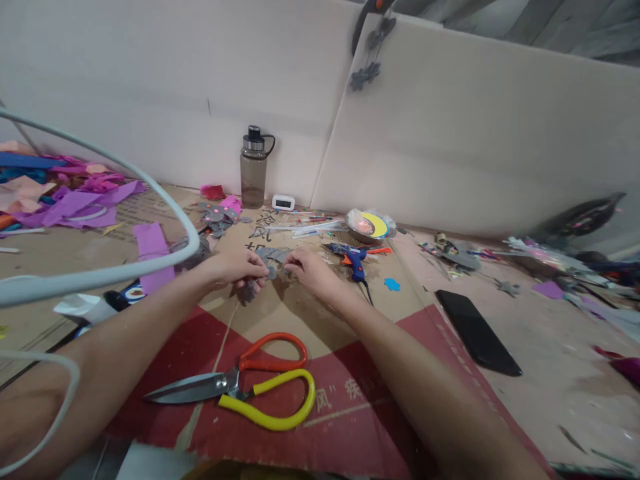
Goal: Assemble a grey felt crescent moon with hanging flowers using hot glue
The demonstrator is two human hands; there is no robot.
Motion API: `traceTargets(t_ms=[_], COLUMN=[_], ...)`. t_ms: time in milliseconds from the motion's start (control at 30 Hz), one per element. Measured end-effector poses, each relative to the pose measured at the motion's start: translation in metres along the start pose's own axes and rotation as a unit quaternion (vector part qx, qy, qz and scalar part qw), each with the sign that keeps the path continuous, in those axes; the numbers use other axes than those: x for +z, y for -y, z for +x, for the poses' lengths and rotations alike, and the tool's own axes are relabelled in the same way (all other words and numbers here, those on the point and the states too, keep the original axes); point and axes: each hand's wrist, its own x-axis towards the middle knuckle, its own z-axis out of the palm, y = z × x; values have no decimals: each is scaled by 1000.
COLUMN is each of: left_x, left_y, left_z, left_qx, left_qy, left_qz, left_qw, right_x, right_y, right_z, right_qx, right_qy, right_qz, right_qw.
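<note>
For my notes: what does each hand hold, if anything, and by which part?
The left hand holds grey pieces, one pinched apparently at its edge; whether the right hand holds anything cannot be told.

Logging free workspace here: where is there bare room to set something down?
The widest patch is the pinkish tabletop right of the black phone and below the grey star, bar a few specks. A smaller one is brown cardboard between the right hand and the scissors. It is crowded around the glue gun and bowl, and at far left under coloured scraps.
</note>
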Motion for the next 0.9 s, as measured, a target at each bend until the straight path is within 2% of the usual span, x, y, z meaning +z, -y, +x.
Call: traceTargets(t_ms=[67,100,233,300,433,667,800,900], left_x=[-10,-13,-16,-14,-10,-13,-14,-12], left_y=[-3,-5,-8,-9,-11,-8,-7,-5], left_z=[-2,-3,-3,-3,-4,-2,-2,-1], left_qx=[1,4,23,34,23,-18,-7,10], left_qy=[-13,-37,-188,-226,-213,-185,-187,-209], left_qz=[0,2,82,133,155,123,122,106], left_qw=[1000,999,978,964,964,975,975,972], right_x=[-1,-1,4,8,18,35,33,26], right_y=[2,3,6,7,13,15,13,13], right_z=[2,4,14,19,28,35,36,39], right_qx=[-6,-8,-11,-17,-43,-62,-62,-54], right_qy=[8,10,11,5,6,58,69,49], right_qz=[7,8,-12,-27,-24,-50,-52,-19], right_qw=[1000,1000,1000,999,999,995,994,997])
